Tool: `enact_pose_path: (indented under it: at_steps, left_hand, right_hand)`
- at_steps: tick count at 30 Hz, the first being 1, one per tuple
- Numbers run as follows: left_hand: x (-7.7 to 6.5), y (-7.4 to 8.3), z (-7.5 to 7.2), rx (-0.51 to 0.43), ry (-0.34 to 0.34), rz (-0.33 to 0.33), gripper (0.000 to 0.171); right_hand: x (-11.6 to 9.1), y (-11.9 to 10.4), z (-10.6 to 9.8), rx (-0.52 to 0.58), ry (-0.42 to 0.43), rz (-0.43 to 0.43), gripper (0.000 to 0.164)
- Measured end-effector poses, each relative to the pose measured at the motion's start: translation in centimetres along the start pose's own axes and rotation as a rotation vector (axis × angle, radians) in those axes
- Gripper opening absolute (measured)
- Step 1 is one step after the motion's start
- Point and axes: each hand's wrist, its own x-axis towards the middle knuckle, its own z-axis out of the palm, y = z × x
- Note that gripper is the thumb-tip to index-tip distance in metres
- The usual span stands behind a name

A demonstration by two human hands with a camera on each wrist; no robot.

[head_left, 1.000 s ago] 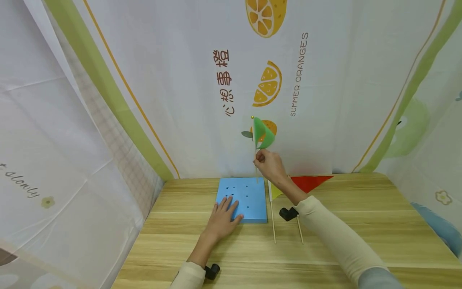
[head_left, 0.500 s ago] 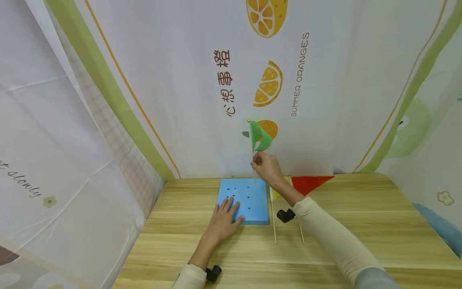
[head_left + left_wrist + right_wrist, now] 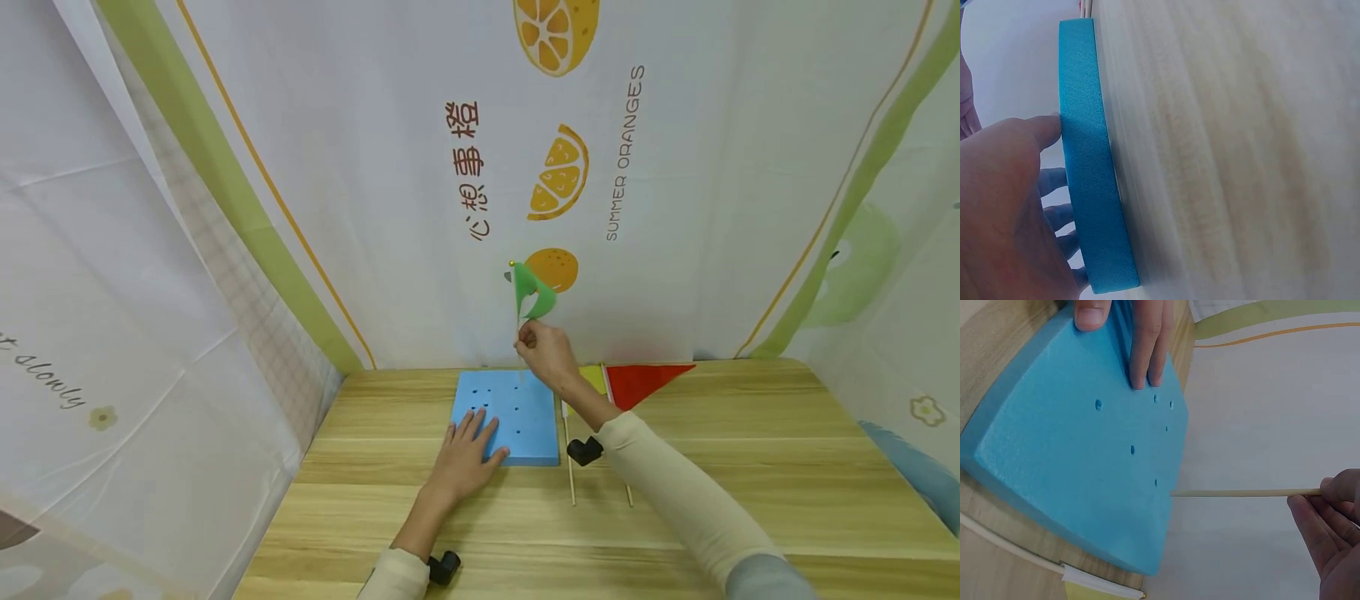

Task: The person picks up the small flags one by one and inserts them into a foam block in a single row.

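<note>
While pinching the thin wooden stick (image 3: 1241,493) of the green flag (image 3: 531,292) between thumb and curled fingertips, right hand (image 3: 546,354) held above the far right part of the blue foam block (image 3: 510,410). Stick roughly upright in the head view, green flag at its top, against the printed curtain (image 3: 375,167). Stick tip just at the far edge of the foam block in the right wrist view; whether it touches the foam or sits in a hole cannot be told.

Left hand (image 3: 463,454) flat on the near left part of the foam block, fingers straight and slightly spread, pressing down on the top face. Thumb (image 3: 1041,131) against the side edge of the block in the left wrist view. Nothing gripped by this hand.

Foam block flat on the wooden table (image 3: 675,533), towards the far edge, near the curtain. Several small holes (image 3: 1098,404) across its top face.

Just right of the foam block, lying on the table: yellow flag (image 3: 587,385) and red flag (image 3: 641,381), sticks pointing towards the near side, partly hidden by the right forearm. Cream sleeve (image 3: 675,492) on the right arm.
</note>
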Motion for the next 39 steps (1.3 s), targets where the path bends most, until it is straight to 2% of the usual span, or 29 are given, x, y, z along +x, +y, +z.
enact_pose_path:
  at_steps: [10, 18, 39]
  left_hand:
    - [-0.1, 0.0, 0.1, -0.01, 0.011, 0.007, 0.065]
    - [-0.2, 0.0, 0.1, -0.006, 0.014, 0.004, 0.065]
    - [-0.2, 0.1, -0.1, -0.007, 0.001, -0.006, 0.066]
  right_hand:
    - [-0.1, 0.4, 1.3, 0.0, 0.026, 0.007, 0.006]
    - [-0.3, 0.4, 1.7, 0.0, 0.005, 0.041, 0.007]
    - [-0.5, 1.2, 2.9, -0.042, -0.024, 0.054, 0.009]
